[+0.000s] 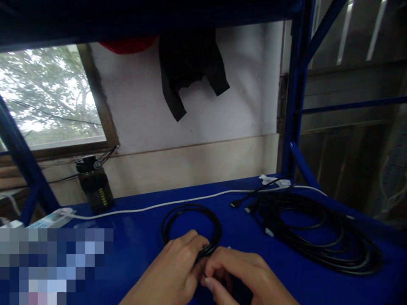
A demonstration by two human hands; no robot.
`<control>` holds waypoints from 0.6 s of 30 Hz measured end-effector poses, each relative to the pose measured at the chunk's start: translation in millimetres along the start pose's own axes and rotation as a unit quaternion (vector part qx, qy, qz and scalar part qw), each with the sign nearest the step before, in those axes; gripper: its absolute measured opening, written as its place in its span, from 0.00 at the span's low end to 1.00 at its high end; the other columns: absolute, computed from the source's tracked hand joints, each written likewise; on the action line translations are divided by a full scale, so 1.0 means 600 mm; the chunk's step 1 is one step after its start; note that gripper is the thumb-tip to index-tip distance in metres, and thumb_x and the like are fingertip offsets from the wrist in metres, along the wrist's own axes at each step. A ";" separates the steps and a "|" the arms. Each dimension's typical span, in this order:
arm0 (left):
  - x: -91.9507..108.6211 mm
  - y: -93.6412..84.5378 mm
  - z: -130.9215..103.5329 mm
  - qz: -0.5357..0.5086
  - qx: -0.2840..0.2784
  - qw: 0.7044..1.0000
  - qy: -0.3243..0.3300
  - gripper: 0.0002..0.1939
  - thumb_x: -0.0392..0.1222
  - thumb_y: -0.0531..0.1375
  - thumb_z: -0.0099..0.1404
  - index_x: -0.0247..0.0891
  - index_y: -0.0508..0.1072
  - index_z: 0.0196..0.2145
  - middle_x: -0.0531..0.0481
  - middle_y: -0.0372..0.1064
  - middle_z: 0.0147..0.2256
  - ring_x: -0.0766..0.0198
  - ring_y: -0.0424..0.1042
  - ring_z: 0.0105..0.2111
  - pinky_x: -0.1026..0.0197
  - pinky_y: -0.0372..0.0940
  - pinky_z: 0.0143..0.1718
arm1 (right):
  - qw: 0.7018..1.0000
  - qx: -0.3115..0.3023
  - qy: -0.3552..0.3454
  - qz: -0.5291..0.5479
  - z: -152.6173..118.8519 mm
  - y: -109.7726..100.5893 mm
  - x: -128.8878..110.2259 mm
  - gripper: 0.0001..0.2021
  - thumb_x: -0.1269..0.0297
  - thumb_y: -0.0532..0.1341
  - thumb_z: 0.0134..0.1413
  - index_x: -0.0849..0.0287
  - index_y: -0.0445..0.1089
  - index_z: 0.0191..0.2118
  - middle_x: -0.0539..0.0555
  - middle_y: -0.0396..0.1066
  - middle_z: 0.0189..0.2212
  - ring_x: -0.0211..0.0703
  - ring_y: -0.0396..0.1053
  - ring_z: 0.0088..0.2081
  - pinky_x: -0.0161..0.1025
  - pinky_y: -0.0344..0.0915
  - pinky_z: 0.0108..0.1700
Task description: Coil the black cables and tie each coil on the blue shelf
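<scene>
A black cable (218, 224) lies wound in a small round coil in front of me. My left hand (174, 264) is closed around the near side of this coil. Close against it, my right hand (246, 269) pinches a thin dark strand (204, 274) between thumb and fingers, right at the bundled part of the coil. Whether the strand is a tie or a cable end I cannot tell. The fingers of both hands partly hide the near side of the coil.
On the blue shelf (136, 237), a larger pile of black cables (330, 257) with plug ends lies at right. A white cord (174, 203) runs along the back. A dark bottle (97, 190) and a white power strip (52, 219) stand at left. Blue posts (291, 127) frame the shelf.
</scene>
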State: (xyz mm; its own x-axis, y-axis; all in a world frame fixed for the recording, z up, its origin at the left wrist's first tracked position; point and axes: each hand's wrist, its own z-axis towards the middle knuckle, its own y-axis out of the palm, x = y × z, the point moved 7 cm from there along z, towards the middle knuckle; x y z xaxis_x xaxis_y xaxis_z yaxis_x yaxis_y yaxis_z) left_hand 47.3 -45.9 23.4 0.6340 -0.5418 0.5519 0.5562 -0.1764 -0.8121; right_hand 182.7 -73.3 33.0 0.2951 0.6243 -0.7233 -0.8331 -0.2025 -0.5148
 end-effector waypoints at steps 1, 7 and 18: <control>0.001 0.000 0.002 -0.003 -0.002 1.000 0.003 0.14 0.30 0.56 0.66 0.42 0.77 0.44 0.45 0.75 0.43 0.55 0.74 0.41 0.57 0.67 0.46 | 1.000 -0.006 0.009 0.001 0.000 0.003 0.004 0.06 0.71 0.63 0.62 0.52 0.74 0.37 0.48 0.79 0.33 0.41 0.74 0.32 0.34 0.67 0.37; 0.011 -0.005 -0.003 -0.025 0.017 0.999 0.014 0.22 0.29 0.56 0.67 0.44 0.74 0.55 0.44 0.74 0.52 0.53 0.73 0.52 0.54 0.65 0.57 | 0.997 -0.023 0.074 0.001 -0.004 0.009 0.032 0.04 0.67 0.62 0.64 0.52 0.75 0.40 0.50 0.78 0.39 0.44 0.74 0.41 0.37 0.66 0.43; 0.022 -0.021 -0.012 -0.063 0.056 0.994 -0.064 0.13 0.40 0.62 0.69 0.46 0.75 0.51 0.46 0.76 0.53 0.50 0.74 0.53 0.52 0.65 0.57 | 0.992 0.024 0.094 0.081 0.005 -0.003 0.041 0.06 0.62 0.63 0.66 0.56 0.74 0.37 0.53 0.79 0.35 0.45 0.75 0.36 0.37 0.66 0.38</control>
State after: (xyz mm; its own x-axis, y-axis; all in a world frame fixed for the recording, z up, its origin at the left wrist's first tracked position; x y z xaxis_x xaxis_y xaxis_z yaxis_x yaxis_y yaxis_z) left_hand 44.9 -56.9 39.7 0.6147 -0.4102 0.6737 0.6875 -0.1400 -0.7126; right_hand 190.3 -55.4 17.5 0.2341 0.4339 -0.8700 -0.8963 -0.2502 -0.3660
